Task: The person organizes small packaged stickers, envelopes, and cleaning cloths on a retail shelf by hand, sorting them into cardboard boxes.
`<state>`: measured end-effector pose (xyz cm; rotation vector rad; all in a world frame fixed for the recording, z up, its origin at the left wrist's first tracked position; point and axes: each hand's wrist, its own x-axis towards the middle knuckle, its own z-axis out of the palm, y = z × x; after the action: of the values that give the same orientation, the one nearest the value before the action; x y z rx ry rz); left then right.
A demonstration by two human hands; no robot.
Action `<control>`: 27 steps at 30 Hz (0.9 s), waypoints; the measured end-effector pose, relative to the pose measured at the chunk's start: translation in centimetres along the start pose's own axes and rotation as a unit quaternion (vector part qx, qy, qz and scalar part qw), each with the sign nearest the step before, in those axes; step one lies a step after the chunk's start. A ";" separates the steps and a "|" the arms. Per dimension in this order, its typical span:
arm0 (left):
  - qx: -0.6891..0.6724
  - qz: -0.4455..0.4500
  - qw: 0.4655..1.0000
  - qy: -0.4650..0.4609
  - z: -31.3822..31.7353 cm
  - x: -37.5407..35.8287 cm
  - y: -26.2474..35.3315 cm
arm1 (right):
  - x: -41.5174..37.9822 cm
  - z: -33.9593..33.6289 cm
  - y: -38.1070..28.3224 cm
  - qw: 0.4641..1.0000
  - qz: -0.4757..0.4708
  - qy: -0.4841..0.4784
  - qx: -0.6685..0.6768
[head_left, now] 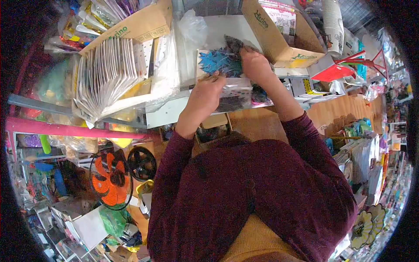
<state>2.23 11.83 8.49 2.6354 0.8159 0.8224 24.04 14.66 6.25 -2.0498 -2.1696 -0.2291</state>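
Note:
On the white shelf top in front of me lies a clear plastic packet [210,61] with blue spiky shapes on a pale backing. My left hand [207,94] is closed on its lower left edge, fingertips curled over the plastic. At its right side my right hand [256,65] has the fingers bent down and pressed onto the packet. A dark, crumpled-looking piece [233,43] sticks up beside the right fingertips. Below the packet, between my wrists, lies another clear wrapped item with coloured dots [235,87].
To the left stands a cardboard box [150,22] packed with upright paper envelopes [115,65]. Another open cardboard box [277,46] is at the right, near stacked paper cups [332,26]. Crumpled clear plastic [192,27] lies behind. An orange fan [111,179] stands lower left.

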 end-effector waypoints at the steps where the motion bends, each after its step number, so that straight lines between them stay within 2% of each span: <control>1: -0.003 0.016 1.000 0.014 0.0 -0.1 -0.1 | 0.3 0.0 0.2 1.000 -0.007 0.006 -0.014; 2: -0.002 0.018 1.000 0.017 -0.1 -0.4 -0.2 | 0.5 0.0 0.4 1.000 -0.007 0.009 -0.015; 4: -0.002 0.020 1.000 -0.024 -0.8 -0.9 -0.5 | 1.8 -1.8 -0.1 0.989 -0.007 0.144 0.043; 8: 0.000 0.020 0.999 -0.045 -2.2 -2.2 -0.5 | 6.0 -4.4 -0.2 0.990 0.009 0.119 0.074; 10: -0.030 0.027 0.996 -0.086 -2.7 -2.5 -0.7 | 7.6 -3.8 0.2 0.960 -0.088 0.267 0.010; 14: -0.025 0.039 0.997 -0.067 -3.1 -3.0 -0.8 | 7.6 -3.9 -0.4 0.949 -0.110 0.291 0.050; 16: -0.015 0.057 0.998 -0.036 -3.3 -3.3 -0.3 | 7.1 -3.6 -1.5 0.927 -0.193 0.211 0.242; 17: -0.016 0.052 0.998 -0.036 -3.2 -3.5 -0.3 | 6.9 -3.6 -2.1 0.927 -0.195 0.208 0.244; 19: -0.002 0.060 0.997 -0.047 -3.2 -3.5 -0.5 | 6.8 -3.5 -2.8 0.945 -0.131 -0.063 0.294; 20: -0.001 0.061 0.997 -0.047 -3.4 -3.5 -0.4 | 7.1 -1.7 -2.5 0.953 -0.197 0.020 0.229; 23: -0.011 0.062 0.997 -0.051 -3.9 -3.2 -0.1 | 7.2 -0.4 -2.2 0.937 -0.241 0.079 0.241; 24: -0.011 0.062 0.997 -0.049 -3.9 -3.1 -0.2 | 7.2 -0.8 -2.2 0.937 -0.240 0.078 0.240; 26: -0.013 0.061 0.997 -0.050 -3.9 -3.1 -0.1 | 7.3 -1.6 -2.0 0.929 -0.217 -0.024 0.300; 27: -0.017 0.063 0.996 -0.057 -3.9 -2.9 -0.1 | 7.3 -1.7 -2.0 0.929 -0.217 -0.025 0.299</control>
<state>-2.10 10.54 10.30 2.6973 0.6061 0.7015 21.68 21.30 9.45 -1.2526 -2.3118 0.4004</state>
